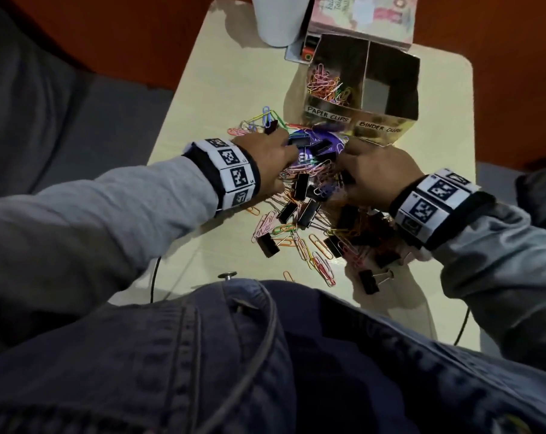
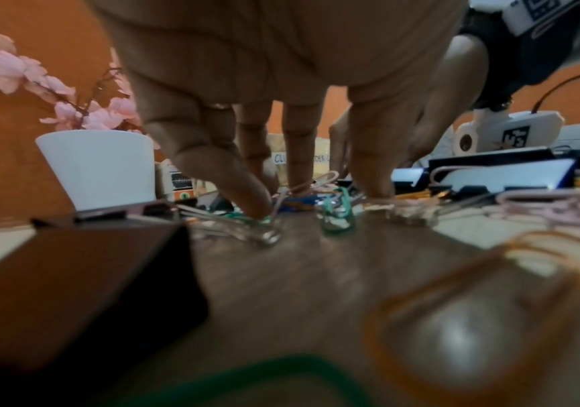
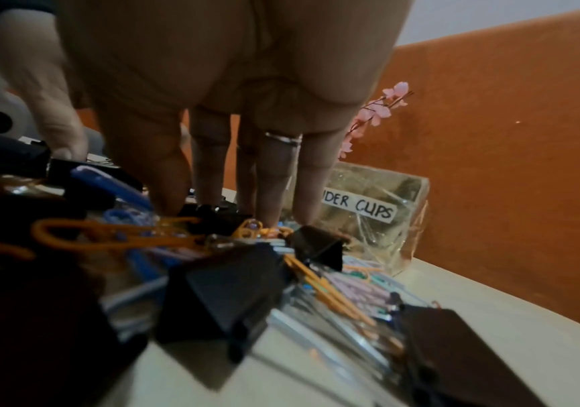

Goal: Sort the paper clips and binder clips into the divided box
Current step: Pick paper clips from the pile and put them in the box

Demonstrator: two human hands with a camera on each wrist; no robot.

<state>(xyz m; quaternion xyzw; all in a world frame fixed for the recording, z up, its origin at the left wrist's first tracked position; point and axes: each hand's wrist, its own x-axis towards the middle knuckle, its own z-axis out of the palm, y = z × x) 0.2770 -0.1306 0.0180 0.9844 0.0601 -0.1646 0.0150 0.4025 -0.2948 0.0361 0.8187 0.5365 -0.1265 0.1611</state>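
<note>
Both hands were fingers-down, uncurled, in the pile (image 1: 309,211) mid-frame; left hand (image 1: 265,161) and right hand (image 1: 378,177) gripped nothing afaict. Box (image 1: 390,133) upper right, binder side empty. Imo pinch one binder clip (image 1: 302,186) by its body, w/o snagging paper clips.

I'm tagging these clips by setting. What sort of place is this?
Probably a home or small office desk corner: a pale table against an orange wall, with a white flower pot and a hand-labelled divided box.

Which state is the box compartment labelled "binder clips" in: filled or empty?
Empty, as far as the head view shows: the binder clips compartment shows only bare floor and walls, while the paper clips compartment beside it holds coloured clips.
</note>
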